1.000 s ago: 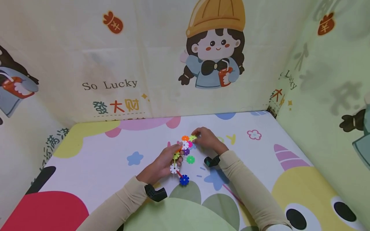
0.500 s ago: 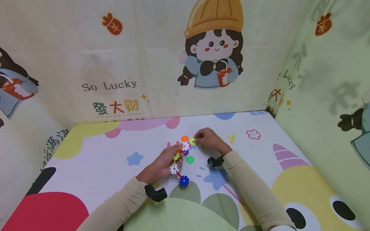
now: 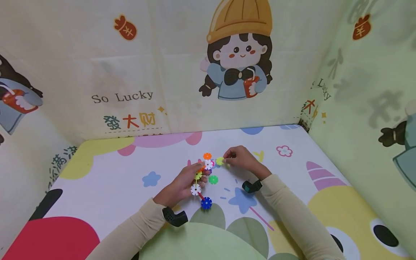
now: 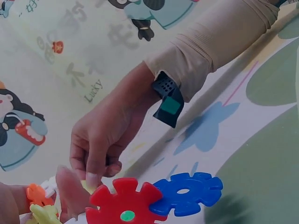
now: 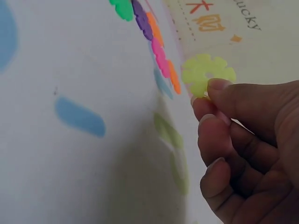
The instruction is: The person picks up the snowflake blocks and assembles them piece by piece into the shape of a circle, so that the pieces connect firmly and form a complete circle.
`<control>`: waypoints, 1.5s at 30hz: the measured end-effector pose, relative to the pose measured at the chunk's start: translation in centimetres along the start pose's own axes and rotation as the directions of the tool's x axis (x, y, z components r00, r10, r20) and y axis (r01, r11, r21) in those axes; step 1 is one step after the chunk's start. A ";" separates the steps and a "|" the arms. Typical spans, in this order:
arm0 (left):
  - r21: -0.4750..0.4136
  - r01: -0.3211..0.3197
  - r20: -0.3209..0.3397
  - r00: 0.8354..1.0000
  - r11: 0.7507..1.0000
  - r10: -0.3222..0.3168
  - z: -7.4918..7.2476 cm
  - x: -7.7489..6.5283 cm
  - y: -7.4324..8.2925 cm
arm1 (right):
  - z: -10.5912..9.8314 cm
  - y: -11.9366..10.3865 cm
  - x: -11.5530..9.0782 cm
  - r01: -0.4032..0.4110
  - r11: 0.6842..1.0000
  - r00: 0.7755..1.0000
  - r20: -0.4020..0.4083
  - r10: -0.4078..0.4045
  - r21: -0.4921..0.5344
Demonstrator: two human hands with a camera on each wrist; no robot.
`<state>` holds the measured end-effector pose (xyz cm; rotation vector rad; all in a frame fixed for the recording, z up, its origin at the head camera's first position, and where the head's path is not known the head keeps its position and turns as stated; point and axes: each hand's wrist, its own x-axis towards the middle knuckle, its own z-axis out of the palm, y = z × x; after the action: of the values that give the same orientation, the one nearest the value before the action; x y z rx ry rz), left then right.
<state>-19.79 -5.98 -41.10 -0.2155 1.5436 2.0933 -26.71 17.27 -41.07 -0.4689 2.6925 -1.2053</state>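
Note:
My left hand (image 3: 182, 182) grips a chain of slotted plastic snowflake discs, its fingers partly hiding them. The chain includes a white disc (image 3: 209, 164) at the far end and an orange disc (image 4: 39, 195). Nearer me come a yellow disc (image 3: 198, 175), another white disc (image 3: 195, 189), a red disc (image 4: 126, 203) and a blue disc (image 3: 206, 203). To the right of the chain, my right hand (image 3: 241, 159) pinches a single yellow-green disc (image 5: 208, 72) between thumb and forefinger. That disc is apart from the chain.
Loose discs lie on the printed tabletop (image 3: 107, 187) just beyond and right of the left hand: a green disc (image 3: 213, 179), a purple disc (image 5: 141, 19), a pink disc (image 5: 160, 57) and orange ones (image 5: 174, 77). A cartoon-printed cloth (image 3: 182, 65) walls the back and sides.
My right hand has drawn the yellow-green disc to the right, away from the loose discs. The left hand and its chain have stayed nearly still.

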 end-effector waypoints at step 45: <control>-0.023 -0.003 -0.020 1.000 1.000 0.003 -0.4 0.1 -0.3 | 1.2 -2.4 -3.0 0.300 0.953 0.952 -0.046 -0.301 -0.027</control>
<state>-19.82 -6.26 -41.52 -0.2432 1.5326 2.1186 -23.02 15.98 -39.99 -0.8915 2.7482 -1.2776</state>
